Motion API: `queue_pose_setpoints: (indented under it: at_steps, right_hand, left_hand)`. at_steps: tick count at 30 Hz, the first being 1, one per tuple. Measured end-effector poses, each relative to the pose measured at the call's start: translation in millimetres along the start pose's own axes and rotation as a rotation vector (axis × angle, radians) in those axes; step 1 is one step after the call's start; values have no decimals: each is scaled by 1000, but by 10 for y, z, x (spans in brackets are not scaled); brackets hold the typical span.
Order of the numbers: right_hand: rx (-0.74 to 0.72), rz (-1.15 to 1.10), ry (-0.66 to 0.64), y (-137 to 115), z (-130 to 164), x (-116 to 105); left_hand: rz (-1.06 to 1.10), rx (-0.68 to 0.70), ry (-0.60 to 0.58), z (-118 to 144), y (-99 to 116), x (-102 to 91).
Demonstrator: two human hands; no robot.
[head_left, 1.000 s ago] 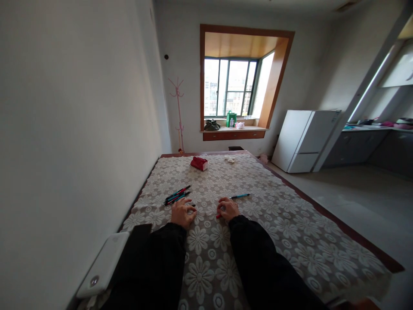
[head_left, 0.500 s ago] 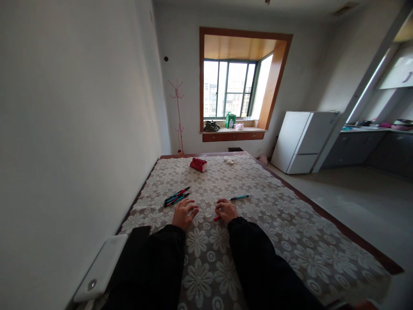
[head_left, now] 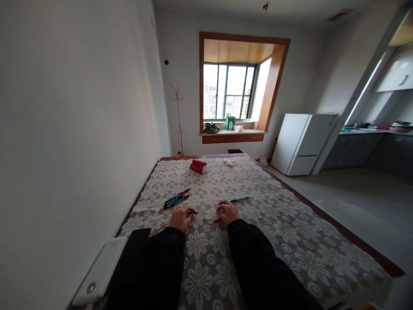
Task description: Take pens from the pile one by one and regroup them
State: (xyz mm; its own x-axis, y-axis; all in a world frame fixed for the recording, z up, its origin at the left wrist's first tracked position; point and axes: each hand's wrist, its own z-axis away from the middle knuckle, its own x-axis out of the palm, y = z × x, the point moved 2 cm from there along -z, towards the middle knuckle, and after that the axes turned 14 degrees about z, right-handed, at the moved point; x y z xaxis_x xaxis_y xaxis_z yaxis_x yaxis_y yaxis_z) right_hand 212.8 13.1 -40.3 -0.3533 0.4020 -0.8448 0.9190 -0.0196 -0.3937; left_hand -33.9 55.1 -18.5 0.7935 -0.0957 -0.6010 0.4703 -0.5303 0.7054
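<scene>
Both hands rest on a large bed covered with a grey-brown lace spread patterned in white flowers [head_left: 258, 241]. The left hand [head_left: 180, 217] has its grip closed on a thin dark pen part [head_left: 192, 212] whose tip pokes out toward the right. The right hand [head_left: 227, 212] has its grip closed on a red pen barrel [head_left: 217, 220], the red end showing below the fingers. A blue pen [head_left: 239, 199] lies just beyond the right hand, and a small bundle of blue, red and black pens [head_left: 176, 199] lies just beyond the left hand. Farther up the spread sits a red box-shaped pouch [head_left: 198, 166]. A flat white device [head_left: 100, 271] lies by the left sleeve.
</scene>
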Motion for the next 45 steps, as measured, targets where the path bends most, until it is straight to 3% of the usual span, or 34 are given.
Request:
queue_pose_setpoints:
  at_steps: [13, 32, 38, 45]
  right_hand:
    - [18, -11, -23, -18, 3, -36]
    - [17, -18, -16, -43, 14, -58]
    - [-33, -42, -22, -121, 31, -89]
    - [18, -33, 1, -69, 16, -83]
  left_hand:
    - [34, -60, 20, -6, -34, -7]
    - [18, -22, -49, 18, 128, -28]
    - [30, 54, -97, 22, 175, -9]
    - [88, -40, 7, -3, 15, -8]
